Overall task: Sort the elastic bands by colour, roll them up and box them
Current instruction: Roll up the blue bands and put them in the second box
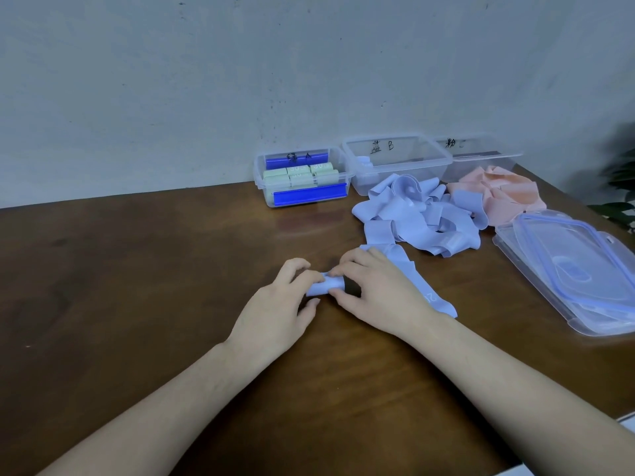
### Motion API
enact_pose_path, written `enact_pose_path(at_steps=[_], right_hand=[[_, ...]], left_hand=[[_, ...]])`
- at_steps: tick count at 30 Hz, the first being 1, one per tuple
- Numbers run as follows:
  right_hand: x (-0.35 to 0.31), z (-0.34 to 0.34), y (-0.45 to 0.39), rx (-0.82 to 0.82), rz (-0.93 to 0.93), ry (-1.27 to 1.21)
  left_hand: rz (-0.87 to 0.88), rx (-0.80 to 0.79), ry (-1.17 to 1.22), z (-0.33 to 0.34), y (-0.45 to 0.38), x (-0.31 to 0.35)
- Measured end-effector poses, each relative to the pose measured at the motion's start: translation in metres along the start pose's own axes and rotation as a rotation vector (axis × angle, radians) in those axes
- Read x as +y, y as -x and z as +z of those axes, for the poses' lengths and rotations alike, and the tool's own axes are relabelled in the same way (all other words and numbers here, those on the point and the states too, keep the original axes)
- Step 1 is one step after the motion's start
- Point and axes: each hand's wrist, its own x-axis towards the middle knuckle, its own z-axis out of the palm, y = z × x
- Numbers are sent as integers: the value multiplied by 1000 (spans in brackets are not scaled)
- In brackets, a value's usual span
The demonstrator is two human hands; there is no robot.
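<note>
Blue elastic band [409, 269] lies on the brown counter [137, 269] in front of the person, one end wound into a short roll [324, 286] and the loose tail running off to the right under the wrist. Both hands grasp that roll: the left hand [281, 304] pinches its left end with curled fingers, while the right hand [374, 293] curls over the other end. This probably keeps the turns tight as the winding goes on. The band is pale lavender-blue, flat and wide, with faint white print near the tail.

Behind, a heap of blue bands [422, 214] waits just before the clear middle box [395, 159], which holds little so far. Pink bands [498, 190] sit bunched before the right box [481, 156]. The left box [302, 176] holds green rolls [299, 175]. Clear lids [567, 266] lie stacked at the right.
</note>
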Motion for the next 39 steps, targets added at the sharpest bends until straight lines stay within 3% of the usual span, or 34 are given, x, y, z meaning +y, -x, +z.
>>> enact_pose_path(at_steps=[7,11,17,21,30,39], right_hand=[[2,-3,-4,-52,3,-2],[0,-10,-3,-65,96,-149],[-11,-21,1,-16,254,-375],[-17,-28,3,-24,256,-405],[-6,-49,6,-61,114,-261],[20,-62,7,64,95,-247]], left_hand=[[-111,-73,118,-8,-17,3],[-159,-50,461,-12,-20,7],[-466,2,1175,-17,-27,23],[-525,-22,1496,-15,-29,34],[-515,-154,1559,-11,-38,50],[-457,-213,1558,-7,-61,79]])
